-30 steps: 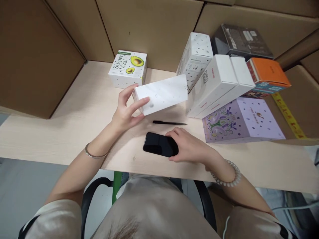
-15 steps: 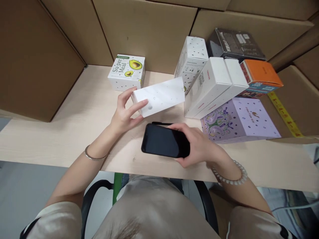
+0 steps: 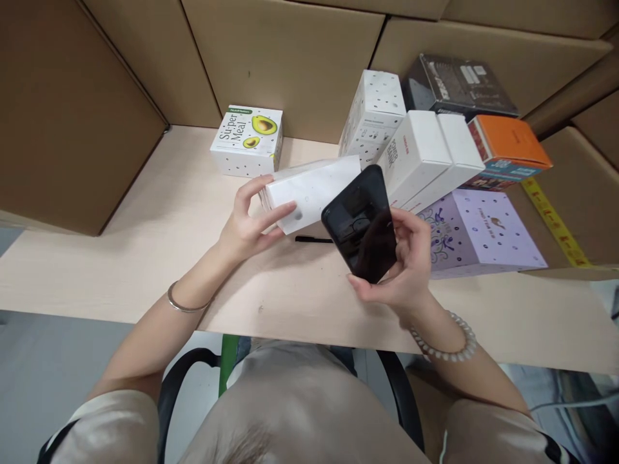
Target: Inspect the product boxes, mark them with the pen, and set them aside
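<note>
My left hand [image 3: 249, 222] grips the near end of a long white box [image 3: 312, 190], holding it tilted just above the light wooden table [image 3: 145, 232]. A black phone [image 3: 363, 222] with a dark screen is raised off the table in my right hand [image 3: 409, 264], whose fingers wrap its lower edge and far side. The phone sits in front of the white box's right end. A black pen [image 3: 312, 240] lies on the table under the box and phone, partly hidden.
A white avocado-print box [image 3: 247, 140] stands at the back. To the right are a dotted white box [image 3: 373, 116], a white power bank box [image 3: 425, 154], a lilac box [image 3: 478, 232], an orange box [image 3: 510, 145] and a black box [image 3: 459, 80]. Brown cartons [image 3: 72, 109] wall the table.
My right hand has lifted the phone from the table and brought it up and to the right, turning it upright. My left hand has kept its hold on the white box.
</note>
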`<state>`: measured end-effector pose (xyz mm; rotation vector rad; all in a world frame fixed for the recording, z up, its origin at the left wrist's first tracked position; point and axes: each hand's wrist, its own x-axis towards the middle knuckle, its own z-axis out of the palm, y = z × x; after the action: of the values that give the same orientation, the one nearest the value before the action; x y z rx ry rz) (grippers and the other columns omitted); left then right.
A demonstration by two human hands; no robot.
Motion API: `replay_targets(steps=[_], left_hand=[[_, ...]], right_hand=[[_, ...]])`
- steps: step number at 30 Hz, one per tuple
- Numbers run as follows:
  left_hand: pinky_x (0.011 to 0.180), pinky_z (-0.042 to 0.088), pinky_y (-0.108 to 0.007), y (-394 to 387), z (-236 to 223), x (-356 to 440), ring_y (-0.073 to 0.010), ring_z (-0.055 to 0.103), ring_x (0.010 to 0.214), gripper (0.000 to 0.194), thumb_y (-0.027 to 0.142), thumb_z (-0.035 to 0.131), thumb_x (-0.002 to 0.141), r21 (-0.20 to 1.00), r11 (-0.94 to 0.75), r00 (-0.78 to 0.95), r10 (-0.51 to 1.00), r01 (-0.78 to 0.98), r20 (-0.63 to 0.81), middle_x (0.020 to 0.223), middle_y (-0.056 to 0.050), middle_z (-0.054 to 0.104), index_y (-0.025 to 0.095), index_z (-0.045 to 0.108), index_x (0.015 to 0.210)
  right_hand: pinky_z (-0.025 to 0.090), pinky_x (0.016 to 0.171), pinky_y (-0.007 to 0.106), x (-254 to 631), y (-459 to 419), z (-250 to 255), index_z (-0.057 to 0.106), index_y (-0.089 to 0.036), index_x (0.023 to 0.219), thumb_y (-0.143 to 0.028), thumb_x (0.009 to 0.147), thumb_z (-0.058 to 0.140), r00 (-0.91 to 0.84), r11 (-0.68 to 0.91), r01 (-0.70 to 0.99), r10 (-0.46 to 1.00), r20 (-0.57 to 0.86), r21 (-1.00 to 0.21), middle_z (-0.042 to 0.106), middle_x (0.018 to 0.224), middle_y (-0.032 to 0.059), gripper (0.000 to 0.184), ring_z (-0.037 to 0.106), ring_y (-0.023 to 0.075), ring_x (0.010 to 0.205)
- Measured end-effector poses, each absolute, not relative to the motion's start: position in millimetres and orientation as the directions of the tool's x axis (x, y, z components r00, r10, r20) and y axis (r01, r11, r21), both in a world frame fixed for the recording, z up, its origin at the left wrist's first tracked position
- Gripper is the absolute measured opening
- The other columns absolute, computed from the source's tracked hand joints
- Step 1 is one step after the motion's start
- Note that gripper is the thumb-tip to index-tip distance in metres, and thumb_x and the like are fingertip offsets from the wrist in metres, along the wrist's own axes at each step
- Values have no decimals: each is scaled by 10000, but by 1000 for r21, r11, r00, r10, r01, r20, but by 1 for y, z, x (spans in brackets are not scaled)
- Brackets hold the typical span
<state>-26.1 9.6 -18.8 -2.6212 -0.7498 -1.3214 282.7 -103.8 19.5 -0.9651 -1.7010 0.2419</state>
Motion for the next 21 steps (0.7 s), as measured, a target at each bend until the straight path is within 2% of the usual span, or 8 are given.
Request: replay_targets(steps=[5, 9, 14, 17, 21], left_hand=[[1220, 570, -637, 9, -17, -24, -370, 503, 1521, 646, 380, 787, 991, 83, -885, 510, 339, 459, 791, 1588, -87, 372, 509, 508, 1559], [1201, 586, -640, 9, -18, -21, -374, 516, 1500, 654, 386, 813, 971, 69, -889, 502, 318, 453, 804, 1566, -94, 386, 499, 517, 1542], [1197, 578, -663, 8, -21, -22, -381, 514, 1497, 644, 382, 861, 928, 109, -856, 495, 391, 505, 776, 1554, -73, 406, 529, 560, 1478], [1228, 545, -663, 9, -21, -22, -368, 514, 1508, 647, 363, 862, 929, 140, -889, 482, 362, 435, 798, 1579, -65, 418, 532, 567, 1479], [1251, 514, -679, 9, -20, -20, -360, 515, 1513, 598, 371, 856, 934, 188, -910, 454, 354, 370, 818, 1597, -55, 443, 535, 604, 1452]], right_hand=[[631, 1035, 607, 283, -111, 24, 434, -384, 1526, -426, 660, 891, -66, 566, 541, 766, 640, -622, 608, 1430, 110, 979, 678, 411, 1283], [634, 1018, 610, 282, -114, 28, 440, -333, 1540, -434, 697, 846, -81, 571, 564, 757, 649, -596, 616, 1428, 135, 941, 680, 416, 1286], [606, 1064, 651, 281, -118, 31, 424, -346, 1572, -447, 723, 842, -84, 573, 546, 763, 641, -611, 610, 1470, 143, 952, 680, 439, 1310], [602, 1072, 664, 281, -121, 34, 419, -379, 1574, -398, 725, 853, -77, 534, 567, 793, 605, -627, 607, 1482, 140, 954, 672, 463, 1328], [600, 1052, 653, 281, -123, 34, 414, -400, 1583, -465, 720, 868, -88, 568, 571, 760, 643, -593, 604, 1474, 123, 978, 684, 450, 1296]])
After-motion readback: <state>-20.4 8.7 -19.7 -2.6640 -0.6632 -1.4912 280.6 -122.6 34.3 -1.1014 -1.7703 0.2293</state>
